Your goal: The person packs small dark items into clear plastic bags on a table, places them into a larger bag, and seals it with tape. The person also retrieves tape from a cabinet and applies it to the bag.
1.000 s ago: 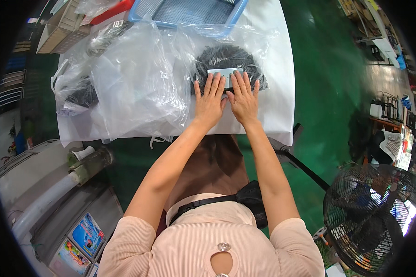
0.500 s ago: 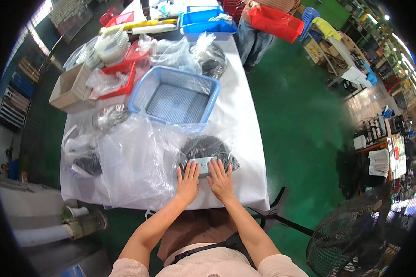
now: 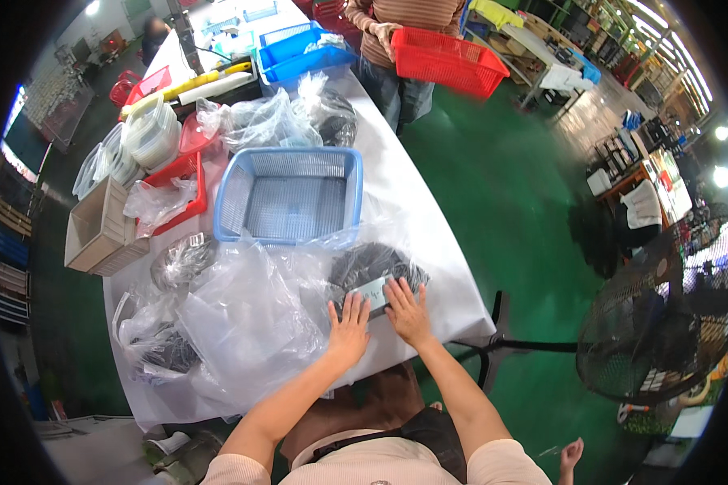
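Fingers [image 3: 356, 307] unclenched, left hand [image 3: 349, 333] and right hand [image 3: 410, 315] rest on a clear plastic bag of black contents [image 3: 370, 263], near end of the white table [image 3: 455, 311] — translucent plastic bags [image 3: 243, 319] crowding its left, a blue rectangular plastic basket [image 3: 299, 204] beyond.

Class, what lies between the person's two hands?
The head view shows a pale label on a bagged dark bundle between the left hand and right hand.

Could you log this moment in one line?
left hand: open, on clear bag; right hand: open, on bag; nearby: blue basket; another person: holding red basket
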Available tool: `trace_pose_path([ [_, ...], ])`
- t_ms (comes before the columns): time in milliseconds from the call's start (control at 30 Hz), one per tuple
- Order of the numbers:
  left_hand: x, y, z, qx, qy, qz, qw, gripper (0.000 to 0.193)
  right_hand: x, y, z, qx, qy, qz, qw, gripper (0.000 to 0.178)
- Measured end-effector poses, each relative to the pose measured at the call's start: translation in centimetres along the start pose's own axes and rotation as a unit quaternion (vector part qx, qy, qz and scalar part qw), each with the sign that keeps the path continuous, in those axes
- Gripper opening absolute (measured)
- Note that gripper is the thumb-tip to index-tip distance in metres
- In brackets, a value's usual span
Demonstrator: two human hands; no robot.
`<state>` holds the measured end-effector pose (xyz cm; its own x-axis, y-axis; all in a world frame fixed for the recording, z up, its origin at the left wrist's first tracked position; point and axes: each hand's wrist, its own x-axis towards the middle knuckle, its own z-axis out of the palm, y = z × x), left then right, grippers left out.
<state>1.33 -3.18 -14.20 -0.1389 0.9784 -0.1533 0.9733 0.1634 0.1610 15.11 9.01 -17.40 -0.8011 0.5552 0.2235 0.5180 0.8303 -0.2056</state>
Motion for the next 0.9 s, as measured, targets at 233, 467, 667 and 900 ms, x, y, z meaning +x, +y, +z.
trace_pose_path([
  [233, 0.0, -1.6, 0.8, -0.011, 0.002, 0.043, 0.999, 0.078, -0.5, -2.1, 0.9, -0.053, 0.028, 0.090, 0.994, 0.050],
  [467, -0.5, -2.8, -0.2, -0.010, -0.005, 0.051, 0.999, 0.076, -0.9, -2.9, 1.2, -0.030, 0.047, 0.136, 0.989, 0.051],
  [667, -0.8, -3.5, -0.2, 0.000, 0.001, 0.081, 0.997, 0.077, -1.2, -2.2, 1.6, 0.021, 0.050, 0.147, 0.988, 0.052],
  [900, -0.9, -4.0, 0.2, 0.030, 0.000, 0.100, 0.995, 0.078, -1.2, -2.9, 1.8, 0.001, 0.064, 0.174, 0.983, 0.051],
])
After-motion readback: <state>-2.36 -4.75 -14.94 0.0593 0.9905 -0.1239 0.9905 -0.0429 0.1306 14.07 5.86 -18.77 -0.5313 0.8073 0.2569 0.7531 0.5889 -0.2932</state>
